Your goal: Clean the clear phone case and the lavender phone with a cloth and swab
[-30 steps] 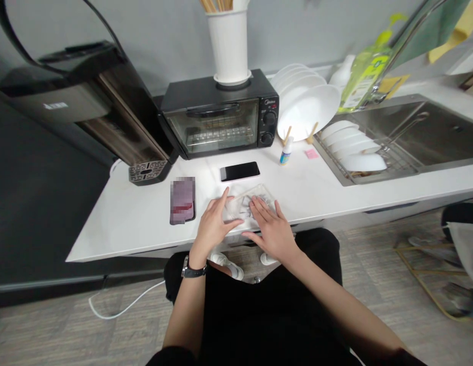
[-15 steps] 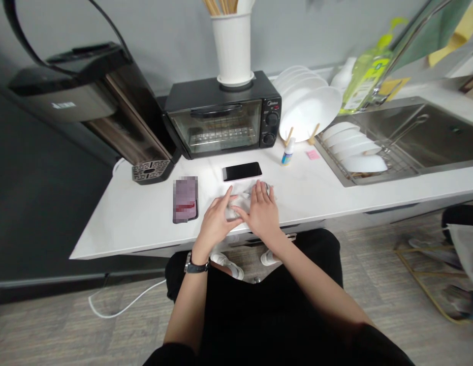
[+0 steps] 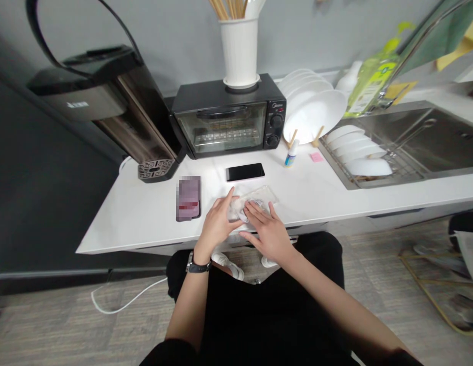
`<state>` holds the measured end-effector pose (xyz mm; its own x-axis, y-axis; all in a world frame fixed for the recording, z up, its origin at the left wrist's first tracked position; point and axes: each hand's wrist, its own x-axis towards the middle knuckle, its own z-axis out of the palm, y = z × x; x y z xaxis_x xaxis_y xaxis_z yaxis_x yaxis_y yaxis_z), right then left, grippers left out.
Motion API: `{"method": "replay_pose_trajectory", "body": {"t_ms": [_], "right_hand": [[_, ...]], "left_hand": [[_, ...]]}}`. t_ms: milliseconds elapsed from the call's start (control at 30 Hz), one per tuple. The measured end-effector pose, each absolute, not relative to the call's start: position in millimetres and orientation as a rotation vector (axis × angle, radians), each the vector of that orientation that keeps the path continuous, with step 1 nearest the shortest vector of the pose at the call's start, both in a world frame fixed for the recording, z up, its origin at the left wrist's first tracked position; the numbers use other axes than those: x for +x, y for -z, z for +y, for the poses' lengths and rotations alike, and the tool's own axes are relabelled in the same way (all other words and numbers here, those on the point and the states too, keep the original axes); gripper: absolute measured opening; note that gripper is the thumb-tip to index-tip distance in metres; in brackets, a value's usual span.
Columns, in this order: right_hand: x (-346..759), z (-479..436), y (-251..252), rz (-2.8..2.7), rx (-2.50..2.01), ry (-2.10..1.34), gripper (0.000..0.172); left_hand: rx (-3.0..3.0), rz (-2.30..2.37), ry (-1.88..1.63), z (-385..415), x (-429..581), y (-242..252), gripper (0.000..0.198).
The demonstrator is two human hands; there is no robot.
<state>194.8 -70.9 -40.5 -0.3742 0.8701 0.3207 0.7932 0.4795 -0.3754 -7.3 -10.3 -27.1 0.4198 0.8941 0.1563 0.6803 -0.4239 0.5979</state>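
We have the left hand (image 3: 216, 221) at the clear case's (image 3: 272, 193) 8 o'clock end, thumb and forefinger spread wide around it; can't tell if they clamp it. Right hand (image 3: 267, 227) comes in from 5 o'clock, fingers straight and together, laid flat on a crumpled white wipe (image 3: 241, 215) over the case; thumb well apart, and we see no fist or pinch. Case lies tilted near the counter's (image 3: 145, 218) front edge, between the hands, partly hidden.

Clock from the case: we get a dark-screened phone (image 3: 245, 172) near at 12, a blurred mauve phone (image 3: 188, 195) at 9, spray bottle (image 3: 291, 154) upright at 1, pink slip (image 3: 317, 157) at 2. Further off, oven (image 3: 224, 129) at 11 with a white pot (image 3: 240, 48) on top, dispenser (image 3: 118, 117) at 10, racked plates (image 3: 312, 117) at 1, sink (image 3: 445, 170) with bowls (image 3: 368, 165) at 2. Watch (image 3: 198, 266) on our left wrist.
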Motion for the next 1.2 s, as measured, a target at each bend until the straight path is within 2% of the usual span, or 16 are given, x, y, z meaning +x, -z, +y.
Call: {"method": "replay_pose_trajectory", "body": {"t_ms": [267,433,533,767,900,1000,1200], "right_hand": [[234,-52,51,-2.085,-1.674,0.024,0.070],[209,-27,58,-1.978,-1.717,0.062,0.088],[185,-20,57,-1.922,-1.735,0.049,0.091],[142,-39,46,-2.109,-1.578,-0.173,0.071],[158,-56,44,-2.234,-1.386,-0.252,0.072],[181,-66,43,-2.273,-1.311,-0.259,0.066],[222,-73,46,-2.196,-1.496,-0.139,0.061]], "left_hand": [[2.245,1.323,-0.601,-9,-5,22,0.103],[2.237,1.307,-0.663,-6,-4,29,0.108],[2.247,1.304,-0.700,-5,-5,34,0.105],[2.247,1.343,-0.736,-6,-11,40,0.086],[2.230,1.290,-0.702,-8,-11,35,0.100],[2.209,1.329,-0.672,-9,-8,31,0.108],[2.234,1.343,-0.663,-8,-7,33,0.111]]}}
